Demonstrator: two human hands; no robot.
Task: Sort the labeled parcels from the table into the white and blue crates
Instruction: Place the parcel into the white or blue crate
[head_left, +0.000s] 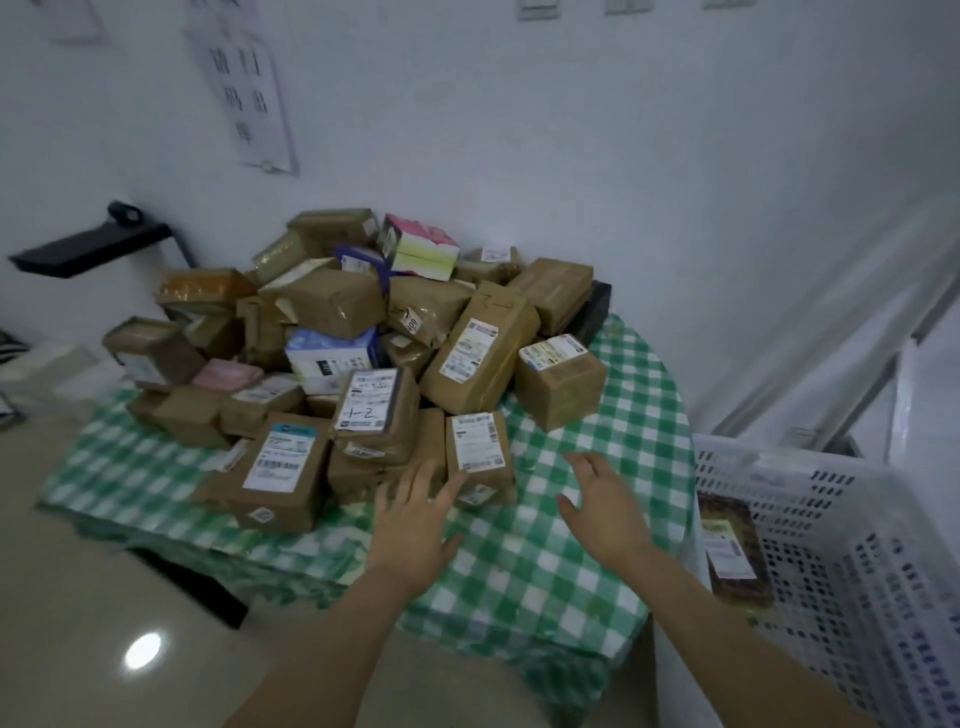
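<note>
Brown parcel near the tabletop's front edge, long axis running away, just ahead of left hand, fingers spread, empty; right hand slack, empty, farther off.

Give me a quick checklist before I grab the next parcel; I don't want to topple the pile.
1. Hands free: ok; left hand and right hand hold nothing.
2. Target reachable: ok; small labeled parcel stands at the pile's front, near the left hand.
3. Nothing stacked on it: ok.
4. Label legible: cannot tell; blurred.
5. White crate has room: ok; one dark parcel inside.
6. Blue crate located: cannot tell; not in view.
</note>
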